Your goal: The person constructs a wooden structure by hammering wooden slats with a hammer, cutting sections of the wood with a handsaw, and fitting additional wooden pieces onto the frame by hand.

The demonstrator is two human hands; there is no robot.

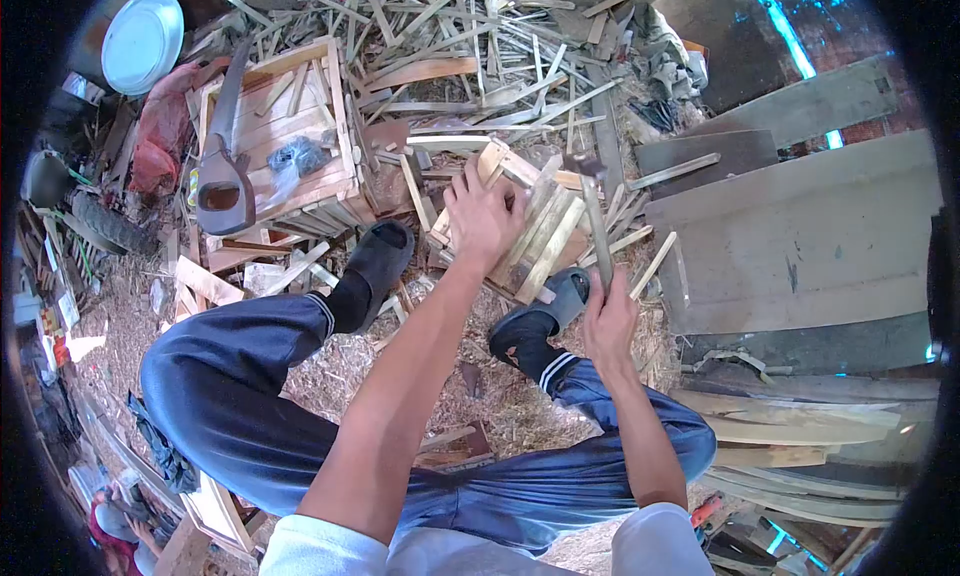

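Note:
Between my feet a small slatted wooden crate [548,244] stands tilted, with pale slats along its side. My left hand [482,216] is closed over the crate's near-left upper edge, fingers curled around the wood. In my right hand [610,321] is a hammer [598,226], gripped near the lower end of its handle. The dark hammer head is up by the crate's far right corner and overlaps it in this view. My sandalled right foot [570,298] is right beside the crate's lower end.
A larger wooden crate [345,146] at left carries a handsaw [226,176] and a plastic bag [296,158]. Scrap sticks [480,36] pile up at the back. Broad boards [800,236] lie at right. Another person [125,526] is at lower left.

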